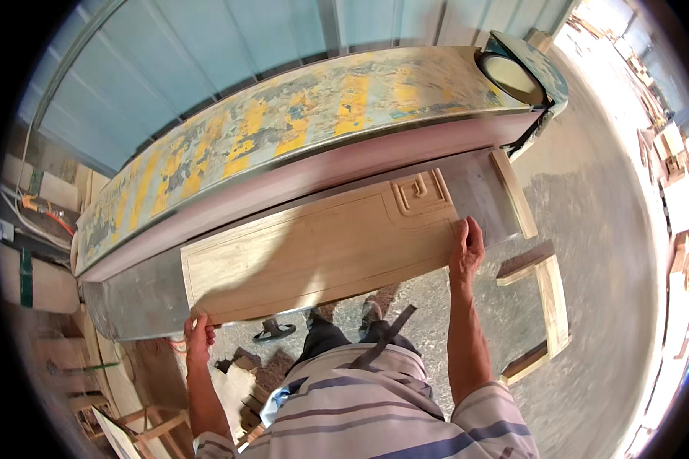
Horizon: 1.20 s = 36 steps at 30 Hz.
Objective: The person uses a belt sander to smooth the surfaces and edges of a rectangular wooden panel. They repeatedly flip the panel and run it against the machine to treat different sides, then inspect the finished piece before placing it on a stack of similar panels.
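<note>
A long pale wooden panel [321,256] lies tilted across the grey metal table [134,302] of a belt sander, its near edge jutting over the front. Thin grooves run along its border, and a carved square spiral marks its far right corner. My left hand [200,335] is closed on the panel's near left corner. Around the right end my right hand [467,246] is closed, fingers wrapped over the edge. Behind the panel stretches the upright pinkish sanding belt [344,163]; whether the two touch I cannot tell.
A worn cover with yellow stripes [245,143] tops the belt, beside a round roller [513,79]. A wooden strip [515,193] sits at the table's right end. On the floor are a wooden frame piece [552,302], a handwheel [274,331] and scraps. Boards stack at left.
</note>
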Available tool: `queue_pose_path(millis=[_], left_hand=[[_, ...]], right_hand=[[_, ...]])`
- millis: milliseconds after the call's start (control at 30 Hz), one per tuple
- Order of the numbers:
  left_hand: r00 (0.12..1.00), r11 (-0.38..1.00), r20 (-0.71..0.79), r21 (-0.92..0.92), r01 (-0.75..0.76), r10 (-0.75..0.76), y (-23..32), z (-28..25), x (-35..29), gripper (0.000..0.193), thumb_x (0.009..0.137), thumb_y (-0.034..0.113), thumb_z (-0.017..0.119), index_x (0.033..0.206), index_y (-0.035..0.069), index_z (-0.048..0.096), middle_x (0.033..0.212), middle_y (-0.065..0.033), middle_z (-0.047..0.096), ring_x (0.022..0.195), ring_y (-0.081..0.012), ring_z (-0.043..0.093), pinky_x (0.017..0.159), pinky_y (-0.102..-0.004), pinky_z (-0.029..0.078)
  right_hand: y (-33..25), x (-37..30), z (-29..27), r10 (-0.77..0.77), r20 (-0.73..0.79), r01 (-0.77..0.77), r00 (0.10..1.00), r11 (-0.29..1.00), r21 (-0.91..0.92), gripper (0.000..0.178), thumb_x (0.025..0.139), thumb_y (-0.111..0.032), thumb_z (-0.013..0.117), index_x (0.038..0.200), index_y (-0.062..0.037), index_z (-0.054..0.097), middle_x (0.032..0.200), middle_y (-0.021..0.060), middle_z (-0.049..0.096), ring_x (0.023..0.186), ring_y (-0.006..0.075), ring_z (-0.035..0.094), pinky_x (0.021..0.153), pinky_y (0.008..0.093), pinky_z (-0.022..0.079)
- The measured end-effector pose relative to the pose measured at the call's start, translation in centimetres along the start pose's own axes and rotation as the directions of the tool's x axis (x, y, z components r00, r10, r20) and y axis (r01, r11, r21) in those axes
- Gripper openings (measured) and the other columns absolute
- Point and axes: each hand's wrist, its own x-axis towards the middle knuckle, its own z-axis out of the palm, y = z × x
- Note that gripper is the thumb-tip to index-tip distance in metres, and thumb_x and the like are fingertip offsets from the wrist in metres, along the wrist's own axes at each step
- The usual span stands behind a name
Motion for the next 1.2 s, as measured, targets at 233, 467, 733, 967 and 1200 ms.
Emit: queue_pose_path(millis=[233, 467, 733, 967, 1200], left_hand=[[0.999, 0.997, 0.040, 0.079, 0.011, -0.014, 1.9, 0.8, 2.2, 0.056, 0.078, 0.036, 0.066, 0.122, 0.012, 0.040, 0.063, -0.0002, 0.053, 0.048, -0.0073, 0.047, 0.039, -0.0210, 0.035], [0.996, 0.995, 0.003, 0.045, 0.086, -0.086, 2.0, 0.7, 2.7, 0.059, 0.078, 0.035, 0.066, 0.125, 0.015, 0.037, 0.059, 0.0001, 0.050, 0.044, -0.0071, 0.043, 0.038, -0.0206, 0.034], [0.992, 1.000, 0.123, -0.023, -0.011, 0.014, -1.9, -6.9, 10.9, 0.040, 0.079, 0.030, 0.065, 0.109, 0.012, 0.045, 0.056, 0.0012, 0.045, 0.036, -0.0065, 0.035, 0.031, -0.0205, 0.025], [0.970, 0.984, 0.163, -0.017, -0.179, 0.179, 0.2, -6.3, 8.7, 0.026, 0.082, 0.034, 0.060, 0.095, 0.014, 0.052, 0.057, 0.0030, 0.047, 0.037, -0.0039, 0.035, 0.031, -0.0184, 0.024], [0.964, 0.991, 0.231, 0.002, -0.136, 0.132, 1.1, -0.8, 4.3, 0.024, 0.082, 0.035, 0.060, 0.090, 0.012, 0.055, 0.056, 0.0036, 0.047, 0.037, -0.0027, 0.034, 0.032, -0.0168, 0.026]], right_hand=[[-1.2, 1.5, 2.4, -0.003, -0.069, -0.002, 0.998, 0.997, -0.075, 0.041, 0.083, -0.033, 0.064, 0.110, -0.0016, 0.061, 0.094, 0.0075, 0.064, 0.086, 0.0142, 0.058, 0.080, 0.0270, 0.045], [-1.1, 1.8, 4.0, -0.003, -0.148, -0.043, 0.989, 0.950, -0.308, 0.040, 0.082, -0.043, 0.061, 0.104, -0.0106, 0.065, 0.089, 0.0086, 0.065, 0.086, 0.0193, 0.059, 0.080, 0.0304, 0.044], [-2.9, -3.7, 6.9, -0.119, -0.117, 0.082, 0.986, 0.956, -0.280, 0.031, 0.083, -0.030, 0.064, 0.102, -0.0062, 0.064, 0.092, 0.0101, 0.064, 0.087, 0.0216, 0.059, 0.081, 0.0312, 0.045], [-4.4, -5.4, 7.6, -0.046, -0.068, 0.019, 0.997, 0.934, -0.357, 0.036, 0.080, -0.036, 0.065, 0.103, -0.0084, 0.064, 0.098, 0.0079, 0.064, 0.093, 0.0239, 0.058, 0.083, 0.0340, 0.045], [-3.8, -0.1, 5.4, -0.037, -0.198, -0.033, 0.980, 0.939, -0.342, 0.034, 0.081, -0.040, 0.063, 0.099, -0.0106, 0.067, 0.094, 0.0085, 0.065, 0.090, 0.0239, 0.060, 0.082, 0.0337, 0.045]])
